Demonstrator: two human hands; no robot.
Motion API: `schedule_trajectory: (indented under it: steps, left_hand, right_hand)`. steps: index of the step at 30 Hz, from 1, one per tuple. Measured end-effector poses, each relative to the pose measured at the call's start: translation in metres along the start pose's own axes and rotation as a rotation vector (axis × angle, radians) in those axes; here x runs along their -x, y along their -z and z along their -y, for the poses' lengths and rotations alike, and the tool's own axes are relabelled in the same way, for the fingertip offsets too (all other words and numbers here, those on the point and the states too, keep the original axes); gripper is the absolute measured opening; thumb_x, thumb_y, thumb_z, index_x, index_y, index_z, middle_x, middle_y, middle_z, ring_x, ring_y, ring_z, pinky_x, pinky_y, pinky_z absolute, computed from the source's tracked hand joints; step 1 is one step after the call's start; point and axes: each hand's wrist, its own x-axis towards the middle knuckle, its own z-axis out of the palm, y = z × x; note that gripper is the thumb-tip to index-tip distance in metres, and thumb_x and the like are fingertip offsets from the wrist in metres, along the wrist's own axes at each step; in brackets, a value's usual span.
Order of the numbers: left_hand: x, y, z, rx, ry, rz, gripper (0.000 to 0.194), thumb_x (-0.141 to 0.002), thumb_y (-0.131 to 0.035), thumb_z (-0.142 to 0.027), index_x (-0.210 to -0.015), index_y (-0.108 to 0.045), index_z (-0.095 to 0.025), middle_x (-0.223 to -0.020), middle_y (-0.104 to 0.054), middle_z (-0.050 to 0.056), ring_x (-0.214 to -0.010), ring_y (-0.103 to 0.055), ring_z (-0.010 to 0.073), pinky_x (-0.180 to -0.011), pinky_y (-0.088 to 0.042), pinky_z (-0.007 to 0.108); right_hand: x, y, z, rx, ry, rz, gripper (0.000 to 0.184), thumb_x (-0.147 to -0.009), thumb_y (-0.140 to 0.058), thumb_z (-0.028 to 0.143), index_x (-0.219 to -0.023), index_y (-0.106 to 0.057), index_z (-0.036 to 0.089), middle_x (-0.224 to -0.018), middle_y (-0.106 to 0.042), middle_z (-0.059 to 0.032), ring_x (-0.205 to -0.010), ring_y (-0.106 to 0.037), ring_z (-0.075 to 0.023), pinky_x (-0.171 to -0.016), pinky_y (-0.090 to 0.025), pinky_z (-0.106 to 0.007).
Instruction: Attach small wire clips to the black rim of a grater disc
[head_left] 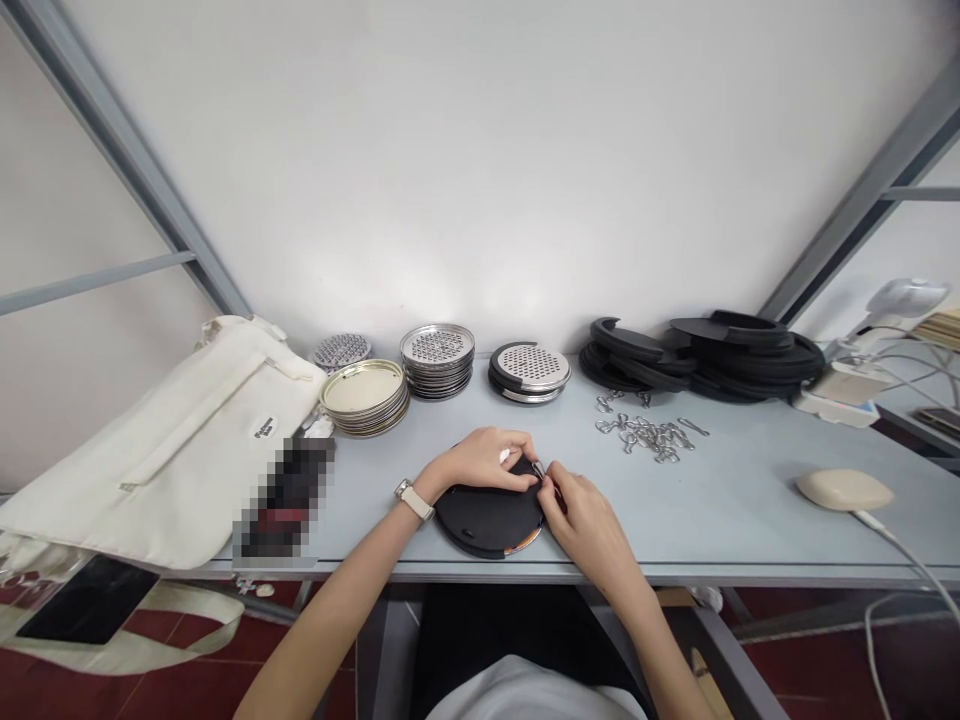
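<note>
A round black disc (484,515) lies flat near the table's front edge, with an orange and silvery strip showing at its lower right rim. My left hand (484,462) reaches over its upper part, thumb and forefinger closed about a small metal clip (538,468) at the right rim. From the right, my right hand (589,515) pinches at the same spot; its fingertips meet the clip's lower end. The fingers partly cover the clip, so whether it is hooked to the disc cannot be made out. Similar loose metal clips (652,437) lie scattered farther back.
Along the wall stand gold-rimmed lids (365,390), perforated metal grater discs (437,350), a part-covered grater (529,368) and black plastic covers (742,355). A white bag (187,440) lies left. On the right are a cream corded device (845,490) and a power strip (836,405).
</note>
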Motion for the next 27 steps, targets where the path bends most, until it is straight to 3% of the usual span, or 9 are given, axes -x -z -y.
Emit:
schedule_trajectory:
  steps: [19, 27]
  left_hand:
    - [0.0, 0.0013, -0.0011, 0.046, -0.012, 0.011, 0.018, -0.073, -0.063, -0.031, -0.085, -0.058, -0.018, -0.057, -0.048, -0.008, -0.057, -0.044, 0.0077, -0.061, -0.036, 0.019]
    - [0.0009, 0.003, -0.0054, 0.01, -0.032, 0.024, 0.019, -0.075, -0.06, -0.026, -0.092, -0.064, -0.02, -0.058, -0.049, -0.006, -0.058, -0.048, 0.0085, -0.06, -0.036, 0.019]
  right_hand:
    - [-0.0014, -0.0035, -0.0011, 0.098, 0.042, -0.051, 0.02, -0.091, -0.034, 0.023, -0.071, -0.038, 0.022, -0.058, -0.05, 0.0002, -0.058, -0.049, -0.0177, -0.055, -0.03, -0.026]
    - [-0.0006, -0.0016, -0.0012, 0.019, 0.007, -0.043, 0.019, -0.093, -0.03, 0.023, -0.075, -0.036, 0.023, -0.058, -0.048, 0.0012, -0.056, -0.049, -0.017, -0.053, -0.032, -0.025]
